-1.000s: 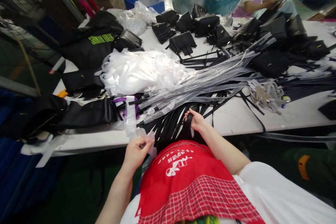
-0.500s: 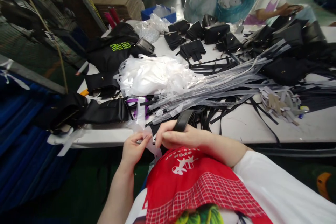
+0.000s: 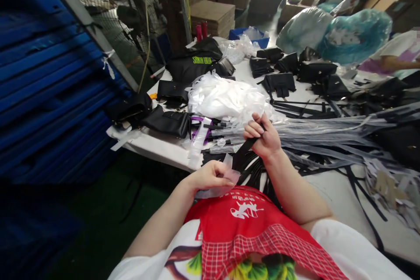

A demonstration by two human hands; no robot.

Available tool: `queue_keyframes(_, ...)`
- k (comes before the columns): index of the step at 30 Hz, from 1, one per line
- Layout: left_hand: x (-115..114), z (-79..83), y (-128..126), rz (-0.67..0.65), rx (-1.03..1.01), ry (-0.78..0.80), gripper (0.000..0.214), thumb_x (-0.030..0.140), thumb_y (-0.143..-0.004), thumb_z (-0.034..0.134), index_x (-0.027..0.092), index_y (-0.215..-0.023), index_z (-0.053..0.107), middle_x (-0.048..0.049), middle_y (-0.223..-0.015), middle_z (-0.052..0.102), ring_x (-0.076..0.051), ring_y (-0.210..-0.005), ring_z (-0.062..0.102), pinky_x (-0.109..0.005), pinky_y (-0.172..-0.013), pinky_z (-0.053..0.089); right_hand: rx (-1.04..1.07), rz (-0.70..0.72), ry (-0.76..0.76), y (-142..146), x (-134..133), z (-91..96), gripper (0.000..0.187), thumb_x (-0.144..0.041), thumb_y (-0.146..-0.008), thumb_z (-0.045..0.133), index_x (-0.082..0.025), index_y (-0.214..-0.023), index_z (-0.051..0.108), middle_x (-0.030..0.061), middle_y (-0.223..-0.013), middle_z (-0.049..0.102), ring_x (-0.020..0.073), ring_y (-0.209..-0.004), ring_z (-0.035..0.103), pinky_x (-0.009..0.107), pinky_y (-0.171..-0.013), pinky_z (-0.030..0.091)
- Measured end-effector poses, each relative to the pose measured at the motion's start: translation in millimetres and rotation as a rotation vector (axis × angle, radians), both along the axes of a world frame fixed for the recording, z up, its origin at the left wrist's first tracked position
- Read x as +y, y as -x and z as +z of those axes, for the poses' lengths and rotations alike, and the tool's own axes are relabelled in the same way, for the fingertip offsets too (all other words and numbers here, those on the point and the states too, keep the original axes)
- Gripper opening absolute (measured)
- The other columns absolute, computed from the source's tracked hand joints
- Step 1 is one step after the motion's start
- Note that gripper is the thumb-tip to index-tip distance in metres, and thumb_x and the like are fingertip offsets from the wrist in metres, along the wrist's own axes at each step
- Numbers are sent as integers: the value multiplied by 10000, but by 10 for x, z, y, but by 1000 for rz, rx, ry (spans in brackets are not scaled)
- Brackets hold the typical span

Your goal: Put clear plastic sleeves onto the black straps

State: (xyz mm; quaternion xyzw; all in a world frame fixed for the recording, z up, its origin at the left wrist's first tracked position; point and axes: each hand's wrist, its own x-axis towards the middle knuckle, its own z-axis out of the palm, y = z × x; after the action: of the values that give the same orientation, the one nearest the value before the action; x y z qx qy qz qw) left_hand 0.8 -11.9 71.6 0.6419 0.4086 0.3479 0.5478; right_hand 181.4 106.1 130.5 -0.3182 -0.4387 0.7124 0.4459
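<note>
- My left hand is closed in a pinch on a translucent film strip, low over the front edge of the worktop, just above my red apron.
- My right hand is gripping a black strap, fingers curled round its upper part.
- The strap slants down from my right hand towards the film; I cannot tell whether its lower end touches the film.
- Just beyond my hands lies a heap of white strips, with a bundle of clear-wrapped straps stretching away to the right.
- To the left of the strap, near the worktop's edge, sits a purple item, partly covered by clear tape; further left is a black bag.
- At the back left lies a black sack with green lettering.
- At the far right, a co-worker's sleeve shows beside a teal plastic bag.
</note>
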Motion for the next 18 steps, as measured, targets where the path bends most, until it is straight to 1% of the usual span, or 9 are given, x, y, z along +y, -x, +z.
queue_keyframes(2,-6,-12,-19,-30,-39,10,375,469,-777,714,135,-606,719,-15,-544,591,-132,-526,541,-238,-522,414,-51,61,5,10,-62,-144,384,-598,-877,533,-240,-938,659,-13,-651,502,139,-637,514,279,-626,438)
queue_keyframes(4,-12,15,3,5,-28,-18,378,449,-785,707,132,-580,700,0,-525,549,-113,-519,494,-230,-518,382,-211,189,-19,39,-195,-327,386,-570,-804,656,-200,-910,674,19,-776,610,158,-746,577,285,-674,471)
queue_keyframes(6,-24,55,48,17,4,-34,373,446,-783,707,135,-577,701,6,-522,533,-107,-520,476,-225,-516,368,-406,305,-49,54,-327,-482,397,-558,-776,696,-169,-852,678,20,-745,629,149,-684,575,264,-605,463)
queue_keyframes(8,-48,78,99,-14,25,-30,361,439,-793,698,136,-597,715,2,-539,554,-107,-529,488,-222,-524,370,-514,333,-45,26,-380,-563,446,-601,-806,641,-159,-846,682,1,-620,594,127,-551,531,245,-502,422)
queue_keyframes(11,-109,61,156,-41,34,-35,328,410,-816,684,135,-647,741,-9,-582,606,-113,-557,526,-220,-551,385,-489,184,-10,-88,-290,-551,523,-653,-843,551,-152,-879,697,-10,-499,540,115,-433,484,239,-425,386)
queue_keyframes(13,-152,38,166,-22,46,-46,322,403,-834,669,134,-678,753,-14,-590,625,-117,-562,538,-223,-549,386,-456,78,-10,-161,-209,-506,519,-655,-835,563,-157,-874,705,-4,-489,544,115,-413,486,239,-407,383)
queue_keyframes(14,-169,31,162,-6,61,-54,322,404,-845,658,135,-701,761,-17,-598,636,-118,-565,543,-225,-547,385,-453,78,-21,-183,-191,-483,502,-644,-827,584,-160,-874,710,0,-500,557,117,-419,497,239,-410,391)
queue_keyframes(15,-182,31,155,8,87,-64,322,406,-858,644,139,-728,769,-21,-613,650,-121,-574,552,-227,-553,390,-463,119,-44,-192,-191,-462,484,-630,-816,609,-162,-878,718,5,-516,575,120,-433,513,239,-420,404)
queue_keyframes(18,-200,67,142,32,229,-155,326,395,-896,601,169,-742,777,-25,-641,678,-133,-635,579,-242,-644,428,-543,317,-168,-170,-273,-416,459,-596,-793,657,-156,-885,748,30,-604,647,132,-506,567,239,-471,450)
